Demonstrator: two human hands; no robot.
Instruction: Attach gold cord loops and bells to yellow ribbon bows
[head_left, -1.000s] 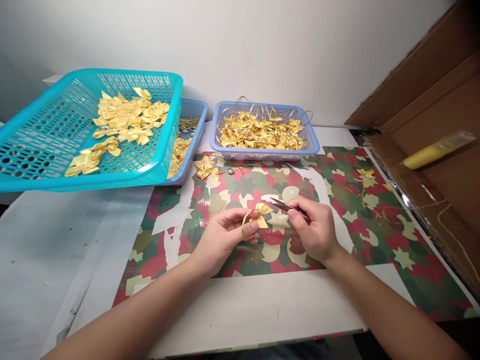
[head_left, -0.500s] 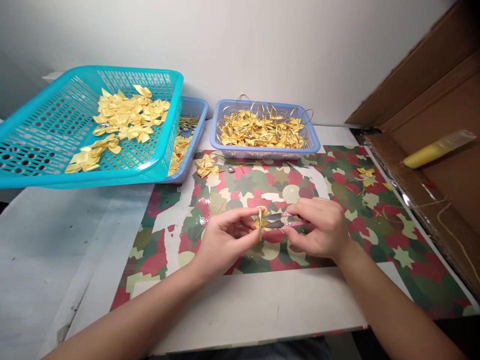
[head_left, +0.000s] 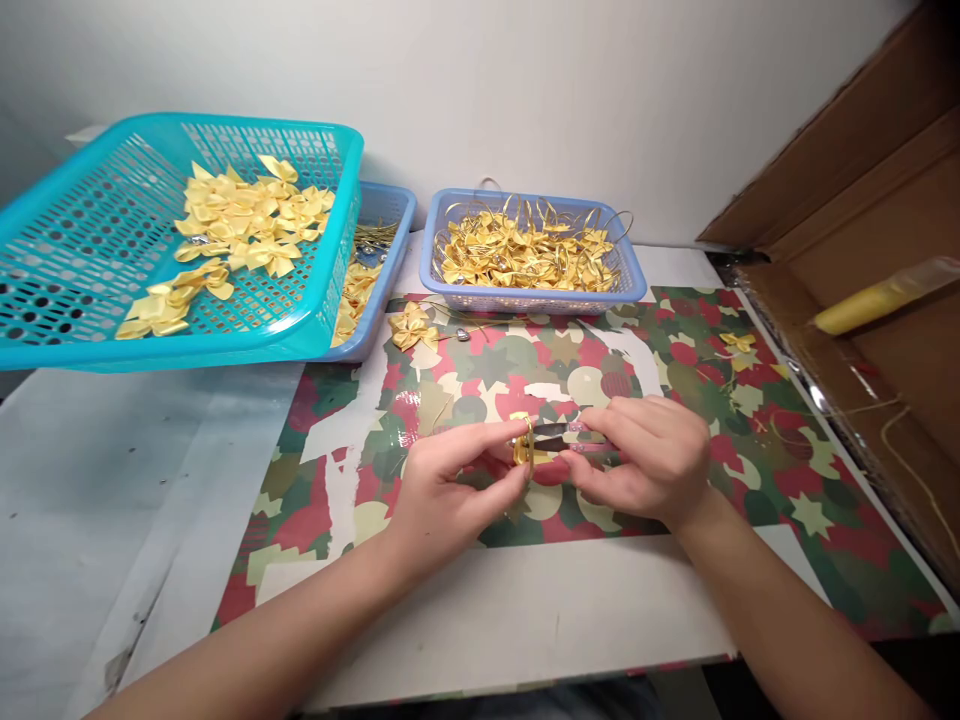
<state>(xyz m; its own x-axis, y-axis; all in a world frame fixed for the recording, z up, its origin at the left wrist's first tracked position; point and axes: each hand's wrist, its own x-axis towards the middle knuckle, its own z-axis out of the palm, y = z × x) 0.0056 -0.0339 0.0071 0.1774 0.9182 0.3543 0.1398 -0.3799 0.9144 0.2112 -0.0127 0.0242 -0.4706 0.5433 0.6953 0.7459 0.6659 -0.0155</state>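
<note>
Between the fingertips of my left hand point(head_left: 457, 485) is a yellow ribbon bow point(head_left: 520, 440) with a gold wire loop point(head_left: 531, 448) around it. My right hand point(head_left: 649, 455) is closed on tweezers point(head_left: 553, 437) with dark tips and pink, speckled arms. Their tips point left and meet the bow at the wire loop; the exact contact is too small to make out. Behind my hands, another yellow bow point(head_left: 414, 328) lies on the patterned sheet, beside a small silvery charm point(head_left: 462, 334) and gold wire.
A turquoise basket point(head_left: 247, 352) of yellow bows overlaps a blue basket point(head_left: 394, 255) at left. Another blue basket point(head_left: 532, 297), full of bows with gold wires, stands against the wall. Cardboard point(head_left: 840, 220) borders the right side, with a yellow tube point(head_left: 862, 300). A small bow point(head_left: 737, 341) lies nearby.
Both hands have shifted slightly to the right. The wire loop and bow have turned a little in my left fingers; the tweezers stay at them.
</note>
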